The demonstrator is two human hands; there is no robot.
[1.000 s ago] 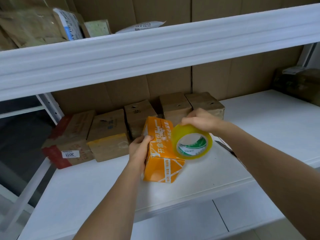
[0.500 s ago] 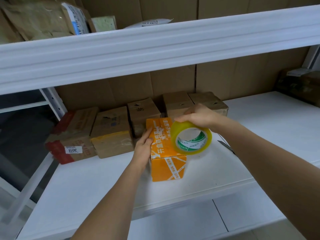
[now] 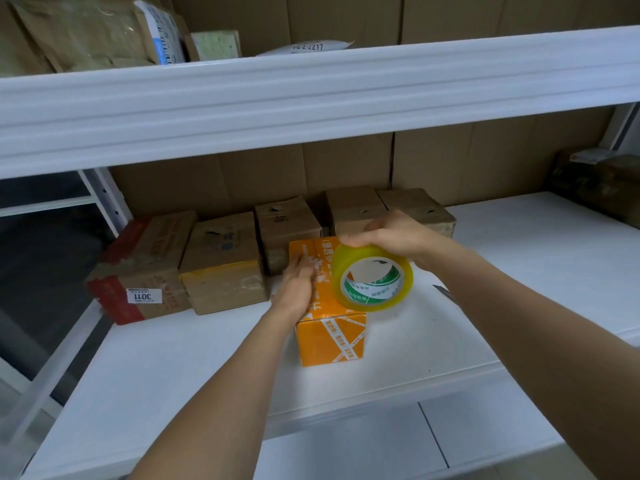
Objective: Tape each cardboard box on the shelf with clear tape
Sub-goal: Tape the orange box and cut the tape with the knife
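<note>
The orange box [image 3: 329,306] now stands flat on the shelf [image 3: 519,271], no longer tipped as a second ago. The left hand [image 3: 298,285] has let go of its side and lies flat on the top, fingers straight, seemingly smoothing tape down. Just right of it, the right hand [image 3: 388,233] grips the tape roll [image 3: 374,277] from above, on edge over the box's right side. This strip looks nearly laid. The box is bright orange with white printed bands. Brown boxes [image 3: 221,261] line up behind the hands.
</note>
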